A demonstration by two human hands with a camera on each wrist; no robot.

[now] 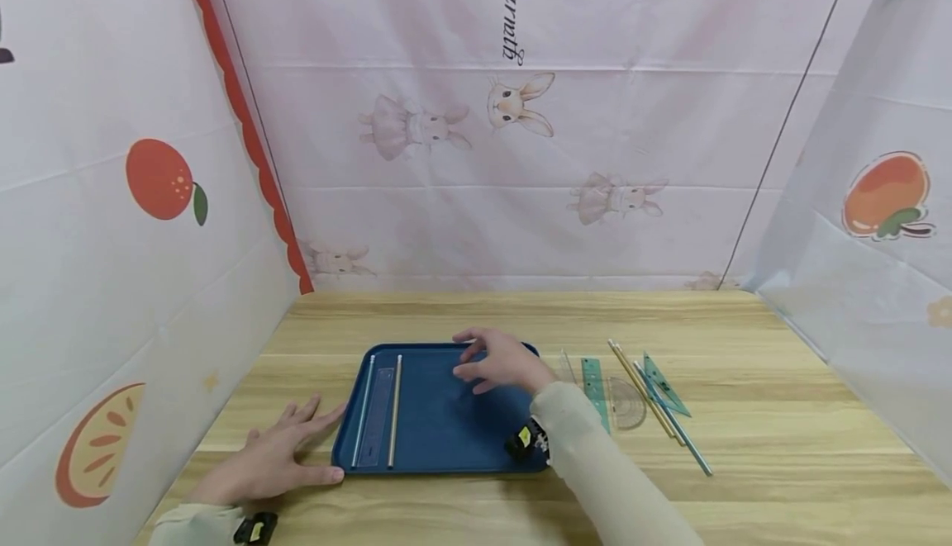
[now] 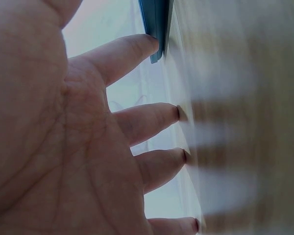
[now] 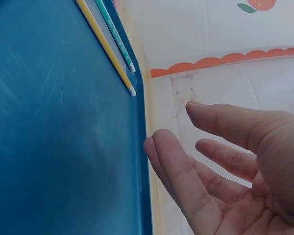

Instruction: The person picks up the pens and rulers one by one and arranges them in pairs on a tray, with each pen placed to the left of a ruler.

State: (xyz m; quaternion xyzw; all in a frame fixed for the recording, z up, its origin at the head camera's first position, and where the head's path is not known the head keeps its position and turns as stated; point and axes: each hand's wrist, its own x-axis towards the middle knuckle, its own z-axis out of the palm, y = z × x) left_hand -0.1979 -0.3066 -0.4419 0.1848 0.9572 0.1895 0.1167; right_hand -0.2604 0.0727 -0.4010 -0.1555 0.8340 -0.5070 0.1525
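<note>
Blue tray (image 1: 439, 434) sat on the wood-grain table (image 1: 781, 447) as I operated remotely. Within its left side, a teal pencil (image 1: 363, 414), a clear ruler (image 1: 377, 418) and a gold pencil (image 1: 395, 414) lay roughly parallel, probably for tidiness. The left hand (image 1: 275, 453), fingers spread and gripping nothing, touched the tray's left edge, presumably to steady it; the right hand (image 1: 504, 362), empty, hovered above its far-right portion, fingers loosely bent, thumb apart.

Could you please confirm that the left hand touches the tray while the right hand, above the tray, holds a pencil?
Not quite: the right hand above the tray holds nothing, as the right wrist view shows. The left hand does touch the tray.
</note>
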